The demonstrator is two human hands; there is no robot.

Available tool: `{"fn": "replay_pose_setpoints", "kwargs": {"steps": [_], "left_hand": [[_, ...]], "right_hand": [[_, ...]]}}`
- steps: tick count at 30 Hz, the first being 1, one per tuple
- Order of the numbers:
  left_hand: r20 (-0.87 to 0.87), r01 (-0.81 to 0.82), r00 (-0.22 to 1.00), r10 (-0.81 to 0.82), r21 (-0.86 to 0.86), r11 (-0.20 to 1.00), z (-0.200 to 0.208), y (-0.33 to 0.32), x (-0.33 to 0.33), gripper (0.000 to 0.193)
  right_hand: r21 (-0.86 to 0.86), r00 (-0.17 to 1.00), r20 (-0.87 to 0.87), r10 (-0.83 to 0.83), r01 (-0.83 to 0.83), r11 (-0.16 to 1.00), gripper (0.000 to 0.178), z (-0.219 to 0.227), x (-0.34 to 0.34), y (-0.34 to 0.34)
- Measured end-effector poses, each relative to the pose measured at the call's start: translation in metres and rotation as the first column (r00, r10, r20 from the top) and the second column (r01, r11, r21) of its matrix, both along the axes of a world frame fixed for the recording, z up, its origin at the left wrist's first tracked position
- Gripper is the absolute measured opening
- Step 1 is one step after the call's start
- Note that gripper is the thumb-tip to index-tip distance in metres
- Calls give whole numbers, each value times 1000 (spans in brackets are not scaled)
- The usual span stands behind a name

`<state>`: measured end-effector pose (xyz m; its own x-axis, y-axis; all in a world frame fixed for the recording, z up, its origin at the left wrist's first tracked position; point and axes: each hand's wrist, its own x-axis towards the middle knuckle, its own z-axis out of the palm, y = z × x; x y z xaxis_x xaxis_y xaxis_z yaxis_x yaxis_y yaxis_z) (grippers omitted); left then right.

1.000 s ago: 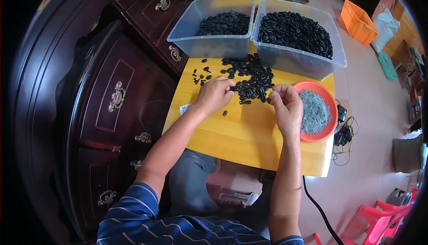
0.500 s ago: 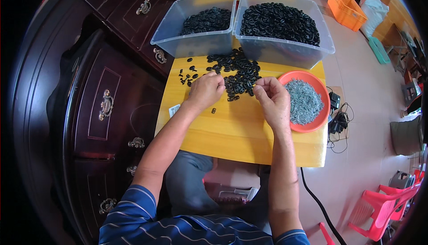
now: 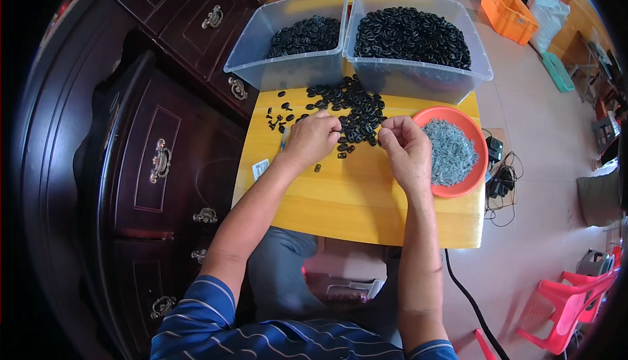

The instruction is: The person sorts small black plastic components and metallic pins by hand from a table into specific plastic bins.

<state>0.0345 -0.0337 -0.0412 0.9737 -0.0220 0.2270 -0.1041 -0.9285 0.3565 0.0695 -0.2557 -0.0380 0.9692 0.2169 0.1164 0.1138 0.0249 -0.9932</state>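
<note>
My left hand (image 3: 314, 139) is closed over the left part of the yellow tabletop, its fingers curled; what it holds, if anything, is hidden. Facing it, my right hand (image 3: 409, 150) has thumb and forefinger pinched together, and anything between them is too small to make out. Between and beyond the hands spreads a pile of small black oval pieces (image 3: 356, 108) with holes. One loose black piece (image 3: 318, 168) lies nearer to me. Left of the pile are several small dark bits (image 3: 276, 123). A thin bluish item (image 3: 284, 139) shows beside my left wrist.
Two clear plastic bins stand at the back, the left bin (image 3: 288, 72) and right bin (image 3: 418, 80), both holding black pieces. An orange-red bowl (image 3: 483, 163) of small silvery metal pieces sits at right. Dark wooden drawers (image 3: 154, 157) border the left. Cables (image 3: 505, 180) lie on the floor.
The whole view has shifted slightly. My left hand is a little further right, its fingers still curled. My right hand keeps its pinch in nearly the same spot.
</note>
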Motion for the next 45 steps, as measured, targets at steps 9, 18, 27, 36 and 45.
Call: {"fn": "replay_pose_setpoints", "kwargs": {"steps": [9, 18, 27, 36, 45], "left_hand": [[48, 39, 998, -35, -85, 996, 5, -17, 0, 16], [21, 44, 999, -44, 16, 999, -2, -19, 12, 12], [225, 12, 973, 48, -258, 966, -6, -17, 2, 7], [-118, -144, 989, 91, -914, 379, -2, -42, -37, 12], [-14, -77, 990, 142, -891, 448, -16, -36, -29, 14]], "right_hand": [[64, 1000, 1, -31, 31, 997, 9, -3, 4, -6], [-2, 998, -1, -62, 62, 998, 10, 6, 3, -8], [-3, 999, 25, -46, 46, 999, 9, 3, 2, -4], [-62, 975, -47, 216, -218, 974, 14, -7, -13, 13], [-493, 961, 211, 180, -54, 868, 16, -17, -22, 18]]}}
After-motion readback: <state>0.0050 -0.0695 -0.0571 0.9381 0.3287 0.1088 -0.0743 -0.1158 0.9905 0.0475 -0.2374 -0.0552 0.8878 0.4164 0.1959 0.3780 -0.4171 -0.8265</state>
